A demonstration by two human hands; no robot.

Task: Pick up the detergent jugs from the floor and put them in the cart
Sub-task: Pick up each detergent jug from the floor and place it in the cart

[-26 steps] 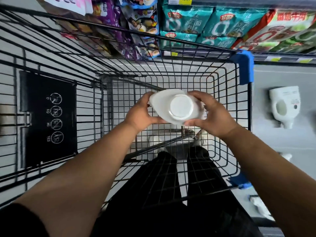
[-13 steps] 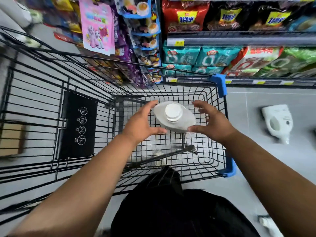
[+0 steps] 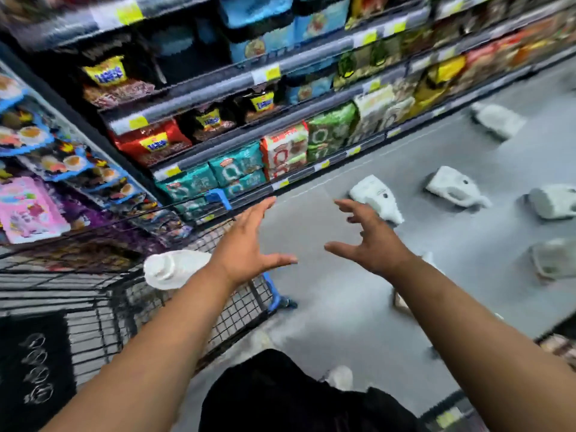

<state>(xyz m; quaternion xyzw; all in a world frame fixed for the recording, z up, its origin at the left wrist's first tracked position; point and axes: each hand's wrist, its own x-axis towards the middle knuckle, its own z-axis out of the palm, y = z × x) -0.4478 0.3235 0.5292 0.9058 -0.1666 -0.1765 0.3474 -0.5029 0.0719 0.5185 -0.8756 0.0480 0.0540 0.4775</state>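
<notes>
White jug (image 3: 176, 269) in wire cart (image 3: 237, 310)

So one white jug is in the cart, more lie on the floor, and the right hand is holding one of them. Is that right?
Not quite. In the head view the right hand is open and holds nothing; its fingers are spread above the floor, short of the nearest floor jug. The rest stands: one white jug is in the cart.

Beyond your right hand (image 3: 372, 244) the smooth grey shop floor (image 3: 336, 294) carries white plastic detergent jugs lying on their sides: the nearest one (image 3: 377, 198) just past your fingertips, four others (image 3: 456, 188) scattered farther right, well apart from each other.
</notes>
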